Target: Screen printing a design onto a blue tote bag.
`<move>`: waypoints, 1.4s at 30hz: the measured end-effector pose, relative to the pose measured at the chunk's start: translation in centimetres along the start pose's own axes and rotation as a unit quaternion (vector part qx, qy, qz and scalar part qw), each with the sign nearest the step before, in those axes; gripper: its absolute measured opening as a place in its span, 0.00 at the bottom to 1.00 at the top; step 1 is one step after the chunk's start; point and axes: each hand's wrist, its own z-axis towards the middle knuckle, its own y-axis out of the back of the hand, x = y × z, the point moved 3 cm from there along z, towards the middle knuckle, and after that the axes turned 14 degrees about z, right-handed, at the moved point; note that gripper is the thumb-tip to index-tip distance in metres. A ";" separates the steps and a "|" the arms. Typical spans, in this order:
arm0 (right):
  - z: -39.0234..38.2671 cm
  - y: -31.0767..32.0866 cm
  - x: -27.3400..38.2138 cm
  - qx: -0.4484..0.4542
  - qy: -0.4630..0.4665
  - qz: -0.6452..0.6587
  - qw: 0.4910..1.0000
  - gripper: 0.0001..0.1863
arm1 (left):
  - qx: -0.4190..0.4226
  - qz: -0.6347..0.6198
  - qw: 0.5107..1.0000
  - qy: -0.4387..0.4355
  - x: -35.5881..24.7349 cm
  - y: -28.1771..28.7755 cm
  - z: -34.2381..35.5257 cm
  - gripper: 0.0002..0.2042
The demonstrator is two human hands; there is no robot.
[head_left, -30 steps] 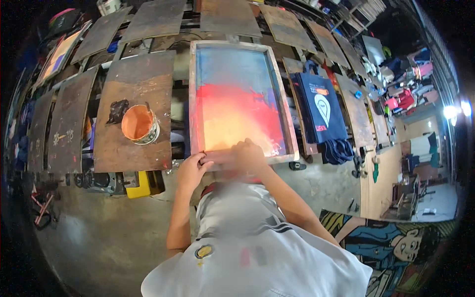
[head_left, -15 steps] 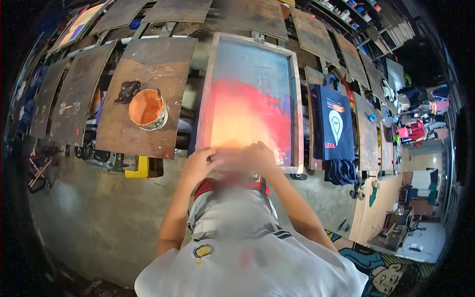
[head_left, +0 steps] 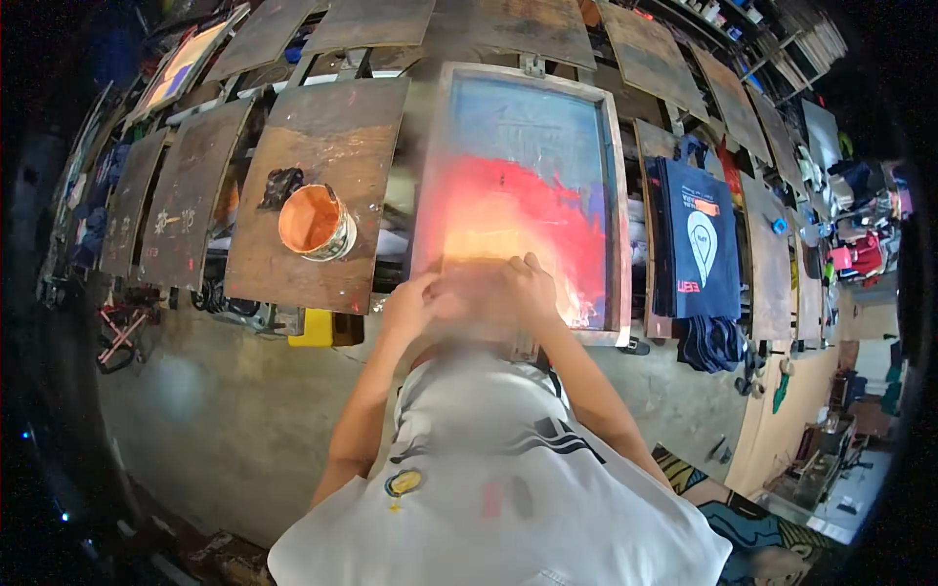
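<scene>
A wooden-rimmed printing screen (head_left: 619, 215) lies in front of me, its blue-grey mesh partly covered by red and orange ink (head_left: 532, 210). At its near end, my left hand (head_left: 410, 303) and my right hand (head_left: 532, 291) are closed on a wide squeegee (head_left: 477, 276). A blur covers most of the squeegee and the inner fingers. To the left, on a brown board (head_left: 376, 137), stands a tub (head_left: 318, 225) with an orange inside. Beside the tub sits a crumpled black thing (head_left: 281, 188).
Right of the screen, a stack of navy tote bags (head_left: 662, 239) with a white print rests on a board, more dark cloth hanging below. Further boards (head_left: 371, 24) line the far side. A yellow container (head_left: 313, 328) is under the left board. Concrete floor (head_left: 234, 391) lies behind.
Both hands, with the squeegee, have moved slightly away from me over the screen. The whole view has shifted, so things appear further right.
</scene>
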 end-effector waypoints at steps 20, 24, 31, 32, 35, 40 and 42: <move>-0.9 1.8 1.3 0.096 -0.005 0.044 0.994 0.20 | 0.141 -0.065 0.988 -0.021 0.0 1.0 -0.8 0.20; -2.2 1.9 2.3 0.105 -0.051 0.049 0.992 0.19 | 0.103 -0.080 0.991 -0.025 -0.1 0.4 -2.3 0.21; -0.7 1.5 1.8 0.050 -0.034 0.042 0.997 0.18 | 0.076 -0.038 0.996 -0.007 0.2 1.2 -0.3 0.23; -0.8 2.0 2.2 0.048 -0.035 0.039 0.997 0.18 | 0.075 -0.039 0.996 -0.010 0.5 1.4 -0.6 0.23; -2.3 2.3 2.9 0.103 -0.081 0.035 0.991 0.13 | 0.158 0.007 0.987 -0.038 0.2 1.3 -1.4 0.22; -1.7 0.9 2.7 0.054 -0.051 0.046 0.996 0.14 | 0.082 0.000 0.996 -0.023 -0.5 1.6 -1.5 0.23; -0.7 1.0 2.4 0.026 -0.050 0.059 0.997 0.15 | 0.056 0.004 0.998 -0.006 -0.7 2.1 -0.7 0.23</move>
